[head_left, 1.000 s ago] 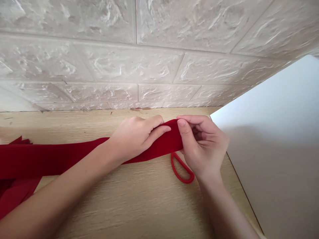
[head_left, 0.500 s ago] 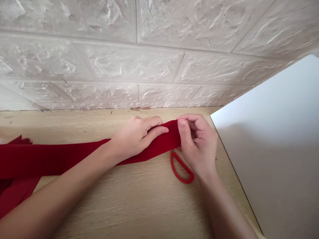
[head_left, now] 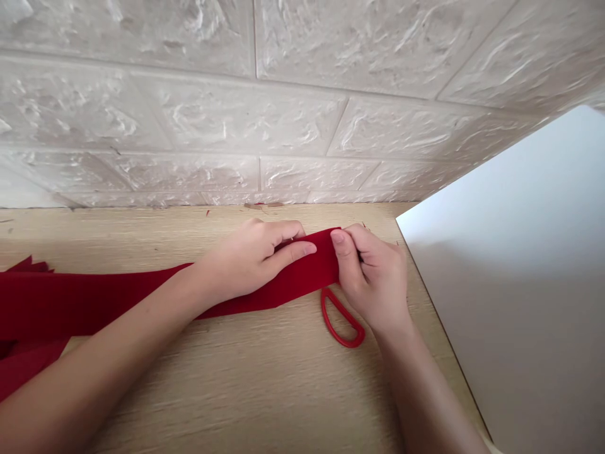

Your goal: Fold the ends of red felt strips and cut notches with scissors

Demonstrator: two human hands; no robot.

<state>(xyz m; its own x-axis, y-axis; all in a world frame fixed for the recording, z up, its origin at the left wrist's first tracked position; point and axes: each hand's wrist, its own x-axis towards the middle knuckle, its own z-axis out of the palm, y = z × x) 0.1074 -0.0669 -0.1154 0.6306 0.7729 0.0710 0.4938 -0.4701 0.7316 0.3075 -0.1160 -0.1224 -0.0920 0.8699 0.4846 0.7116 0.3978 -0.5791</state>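
Observation:
A long strip of dark red fabric (head_left: pixel 118 299) runs from the left edge of the view to my right hand. My left hand (head_left: pixel 258 258) grips the strip's upper edge, thumb on top and fingers behind. At its right end, my right hand (head_left: pixel 373 271) pinches the fabric between thumb and curled fingers. Just below the right hand lies a red scissors handle (head_left: pixel 344 320); the rest of the scissors is hidden under the fabric and hand. More red fabric (head_left: pixel 35 366) is heaped beneath the strip at the far left.
A light wooden table (head_left: pixel 255 384) meets a whitish brick-patterned wall (head_left: pixel 212 113) at the back. At right stands a large white panel (head_left: pixel 515 271), close to my right forearm. Small red and brown scraps (head_left: pixel 262 205) lie along the wall's foot.
My right hand's fingers have curled in more tightly behind the strip's end. The left hand keeps its grip, and the whole view has shifted slightly.

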